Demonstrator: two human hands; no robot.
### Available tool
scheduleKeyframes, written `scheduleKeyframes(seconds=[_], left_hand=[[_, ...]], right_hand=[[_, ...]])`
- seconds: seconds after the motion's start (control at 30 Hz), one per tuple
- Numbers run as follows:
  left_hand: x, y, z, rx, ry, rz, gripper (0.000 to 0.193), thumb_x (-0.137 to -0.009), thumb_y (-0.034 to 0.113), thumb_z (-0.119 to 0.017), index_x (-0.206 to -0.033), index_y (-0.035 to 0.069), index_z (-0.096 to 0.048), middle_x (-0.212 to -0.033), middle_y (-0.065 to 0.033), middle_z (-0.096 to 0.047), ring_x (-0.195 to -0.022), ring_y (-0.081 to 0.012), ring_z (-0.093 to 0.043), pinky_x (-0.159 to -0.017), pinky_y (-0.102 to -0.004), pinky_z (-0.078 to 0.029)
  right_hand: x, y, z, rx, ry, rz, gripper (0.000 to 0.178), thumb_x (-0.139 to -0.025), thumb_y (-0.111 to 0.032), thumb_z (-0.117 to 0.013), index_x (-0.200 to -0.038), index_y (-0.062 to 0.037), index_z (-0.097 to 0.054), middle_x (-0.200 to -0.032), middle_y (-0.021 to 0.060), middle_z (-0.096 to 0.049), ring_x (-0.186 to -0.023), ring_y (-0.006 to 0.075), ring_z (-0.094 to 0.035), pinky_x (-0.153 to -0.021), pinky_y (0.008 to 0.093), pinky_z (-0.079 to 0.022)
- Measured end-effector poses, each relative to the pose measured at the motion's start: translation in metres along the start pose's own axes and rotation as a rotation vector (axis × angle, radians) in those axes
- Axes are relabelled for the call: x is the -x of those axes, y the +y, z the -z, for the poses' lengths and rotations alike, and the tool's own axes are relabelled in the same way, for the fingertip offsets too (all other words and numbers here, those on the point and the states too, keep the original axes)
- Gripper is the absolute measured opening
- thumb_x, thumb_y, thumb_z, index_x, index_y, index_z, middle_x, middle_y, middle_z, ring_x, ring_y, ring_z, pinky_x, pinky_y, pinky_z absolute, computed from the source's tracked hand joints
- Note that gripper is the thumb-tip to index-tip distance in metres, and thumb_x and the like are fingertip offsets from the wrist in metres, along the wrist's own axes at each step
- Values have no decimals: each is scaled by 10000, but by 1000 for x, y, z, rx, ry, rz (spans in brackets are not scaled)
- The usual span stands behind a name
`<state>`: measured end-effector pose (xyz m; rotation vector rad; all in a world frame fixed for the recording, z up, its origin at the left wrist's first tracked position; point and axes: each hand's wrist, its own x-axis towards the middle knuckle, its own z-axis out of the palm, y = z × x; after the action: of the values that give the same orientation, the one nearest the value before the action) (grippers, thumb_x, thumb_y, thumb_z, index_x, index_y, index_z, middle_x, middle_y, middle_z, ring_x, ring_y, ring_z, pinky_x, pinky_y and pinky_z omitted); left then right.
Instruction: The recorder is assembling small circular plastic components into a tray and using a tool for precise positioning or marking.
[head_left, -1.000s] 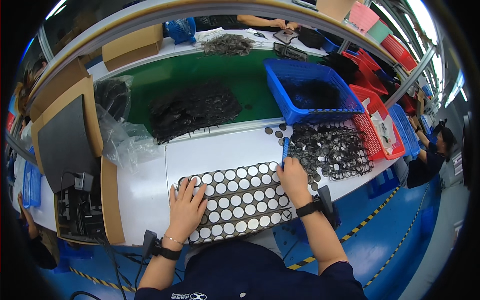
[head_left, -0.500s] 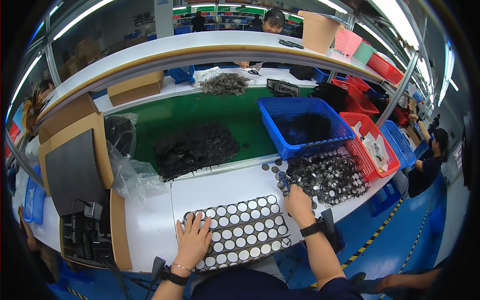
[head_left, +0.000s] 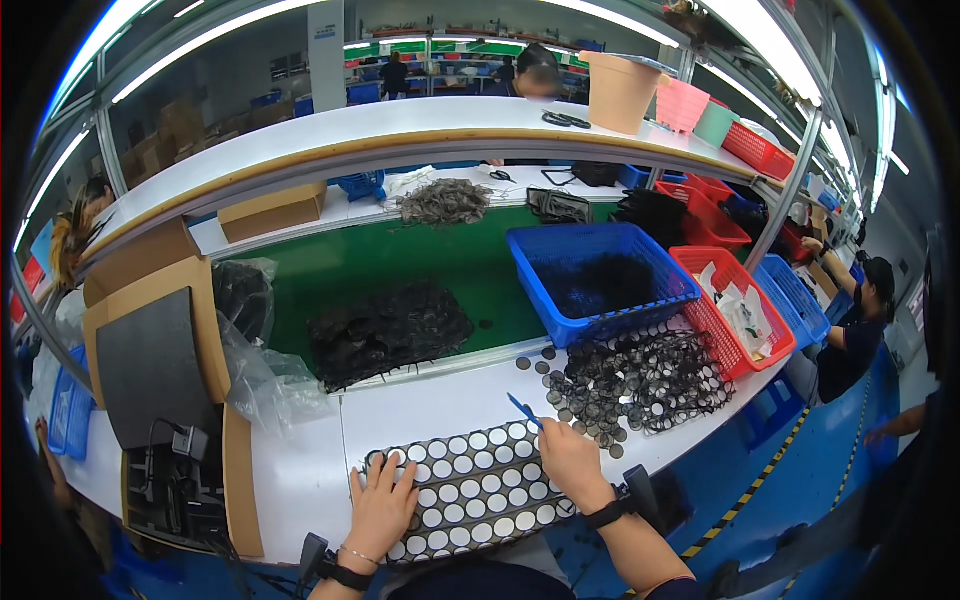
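Note:
A dark sheet (head_left: 437, 497) with rows of white round discs lies on the near edge of the white table. My left hand (head_left: 384, 506) rests flat on its left end, fingers spread. My right hand (head_left: 572, 462) is closed around a thin blue tool (head_left: 524, 408), which points up and left above the sheet's right end; its exact kind is hard to tell. Just beyond that hand, loose dark grey discs (head_left: 566, 390) lie scattered. They merge into a tangled pile of black strips and discs (head_left: 670, 380) on the right.
Behind the pile stand a blue basket (head_left: 540, 290) of black material and a red basket (head_left: 700, 262) with white scraps. Black pieces (head_left: 390, 335) lie on the green surface. A cardboard box (head_left: 238, 470) stands left. A shelf (head_left: 400, 122) crosses above; a person (head_left: 860, 325) works at right.
My right hand has moved left and toward me, from the loose discs to the sheet's right end, still holding the blue tool. My left hand stays on the sheet.

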<state>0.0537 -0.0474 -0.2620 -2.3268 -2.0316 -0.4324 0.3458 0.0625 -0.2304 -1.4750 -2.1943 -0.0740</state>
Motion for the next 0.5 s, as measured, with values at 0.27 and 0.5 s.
scheduleKeyframes(seconds=[0.27,0.5], left_hand=[[16,0,17,32,-51,46,481,-917,244,-690,-1375,134,-595,-1456,-146,-519,-1408,-352,-429,-1111,-668,-296],[35,-15,26,-8,-63,87,477,-954,189,-651,-1419,131,-565,-1502,-141,-488,-1435,-337,-413,-1164,-614,-266]], right_hand=[[-19,-14,1,-260,111,14,145,-980,-185,-615,-940,-49,-580,-800,159,-619,-667,407,-642,-567,480,-528],[10,14,11,-874,114,-267,216,-1061,-160,-573,-1151,20,-652,-1124,85,-624,-851,125,-624,-749,266,-519]])
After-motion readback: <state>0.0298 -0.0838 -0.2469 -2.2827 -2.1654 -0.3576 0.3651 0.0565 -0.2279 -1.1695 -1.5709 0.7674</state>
